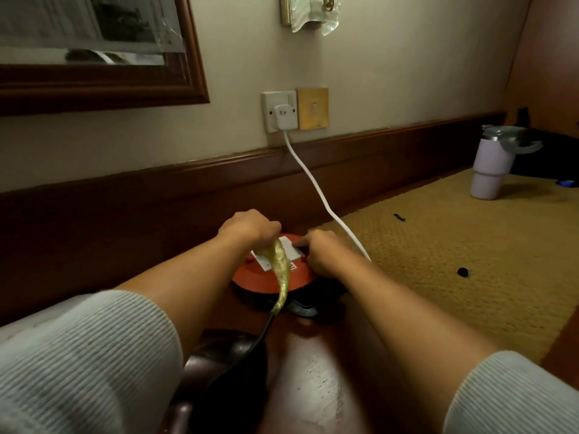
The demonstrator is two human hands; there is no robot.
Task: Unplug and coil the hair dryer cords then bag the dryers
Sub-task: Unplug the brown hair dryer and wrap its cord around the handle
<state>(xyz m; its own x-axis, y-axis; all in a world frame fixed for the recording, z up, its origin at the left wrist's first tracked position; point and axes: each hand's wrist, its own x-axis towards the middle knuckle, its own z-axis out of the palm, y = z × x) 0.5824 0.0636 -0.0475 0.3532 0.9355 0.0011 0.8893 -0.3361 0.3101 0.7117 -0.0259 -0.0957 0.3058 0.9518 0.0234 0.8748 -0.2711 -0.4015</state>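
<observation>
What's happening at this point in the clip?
A person leans over a wooden desk with both hands on an orange extension reel. The right hand grips a white plug seated on top of the reel, apparently to pull it. The left hand rests at the reel's far edge, clutching a gold mesh strip tied to a black cord. A white cable runs from the reel up to a wall socket, plugged in.
</observation>
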